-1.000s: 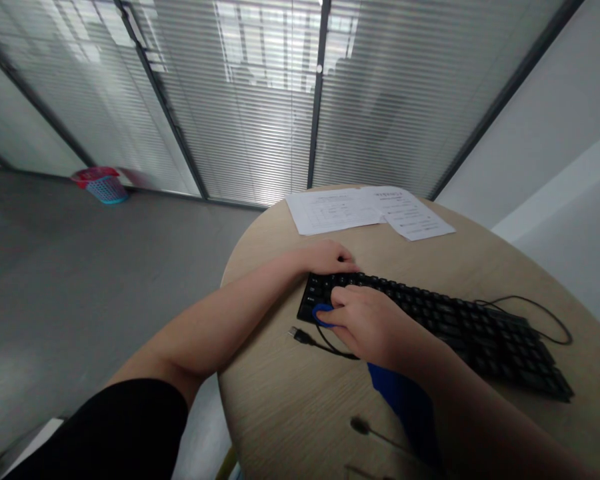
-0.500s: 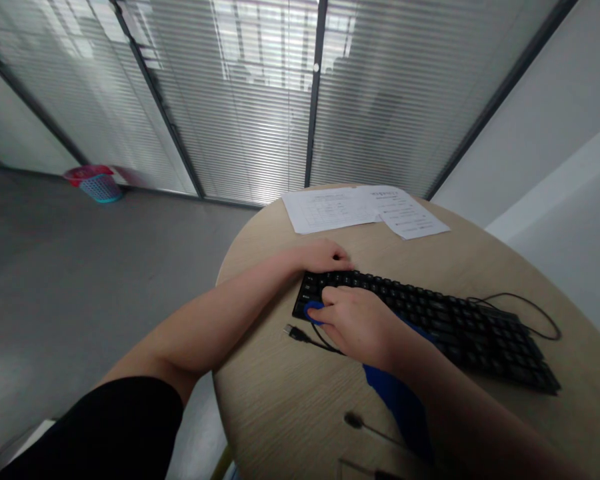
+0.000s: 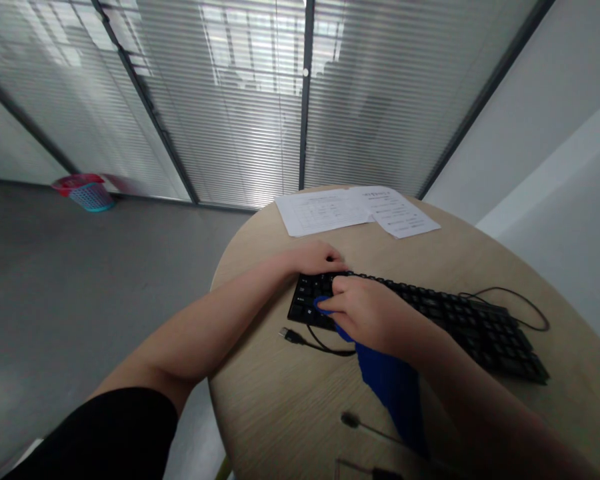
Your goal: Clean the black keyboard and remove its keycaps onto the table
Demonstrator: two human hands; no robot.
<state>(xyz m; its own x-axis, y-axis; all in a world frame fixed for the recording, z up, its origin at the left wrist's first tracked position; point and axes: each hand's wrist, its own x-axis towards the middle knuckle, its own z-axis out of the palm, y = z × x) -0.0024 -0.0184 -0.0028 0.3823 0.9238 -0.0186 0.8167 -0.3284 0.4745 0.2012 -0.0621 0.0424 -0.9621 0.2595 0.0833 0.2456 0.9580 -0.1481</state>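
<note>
R hand, grip pinching blue cloth, has moved inboard along black kbd, so cloth contact likely shifts inward; L hand touches far edge, grip: can't tell.

Left arm outstretched, left hand curled, right forearm slanting inward, right hand pinched
</note>
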